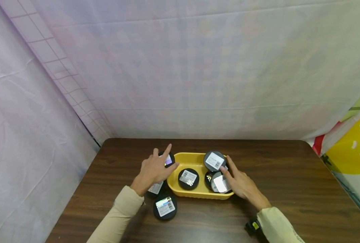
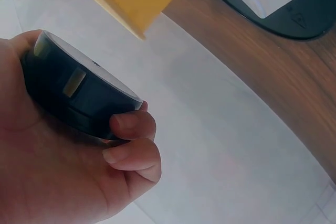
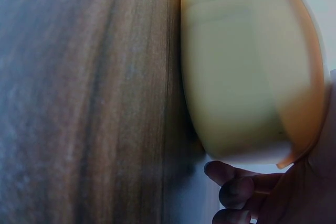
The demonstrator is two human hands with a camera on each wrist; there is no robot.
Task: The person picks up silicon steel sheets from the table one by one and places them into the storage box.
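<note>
My left hand (image 1: 154, 168) is over the left end of a yellow plastic basket (image 1: 181, 194). It holds a flat round black container (image 2: 73, 90), its fingers curled round the side. At the basket's right end, my right hand (image 1: 243, 184) grips the rim, thumb inside by a labelled black container (image 1: 214, 161) and fingers over the outer wall. In the right wrist view those fingers (image 3: 236, 192) bend down past the blurred basket wall; the thumb is hidden. Inside the basket lie another black container (image 1: 188, 179) and a stacked one (image 1: 220, 183) with a shiny label.
On the brown wooden table (image 1: 289, 175), two more black containers lie left of the basket: one (image 1: 165, 207) in front, another (image 1: 155, 187) partly under my left wrist. A small black object with a yellow patch (image 1: 253, 226) is by the right sleeve. A pale curtain (image 1: 198, 74) hangs behind.
</note>
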